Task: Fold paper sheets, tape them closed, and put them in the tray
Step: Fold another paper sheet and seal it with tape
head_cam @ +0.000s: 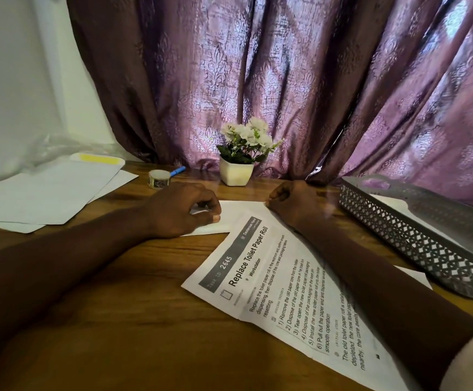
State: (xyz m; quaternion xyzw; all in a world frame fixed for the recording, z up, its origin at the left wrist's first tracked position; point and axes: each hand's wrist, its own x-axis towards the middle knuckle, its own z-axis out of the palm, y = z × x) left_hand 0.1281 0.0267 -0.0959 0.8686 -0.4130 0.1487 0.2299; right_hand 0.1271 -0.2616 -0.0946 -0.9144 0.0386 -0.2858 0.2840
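Observation:
A folded white paper sheet lies on the wooden table in front of me. My left hand has curled fingers and pinches the sheet's left part, thumb tip down on the paper. My right hand is curled at the sheet's right corner and presses or pinches its edge. A grey perforated tray stands at the right with white paper inside it. A small tape roll sits at the back, left of the flower pot.
A printed instruction sheet lies under my right forearm. A stack of blank sheets covers the left side. A white pot with flowers and a blue pen stand near the purple curtain.

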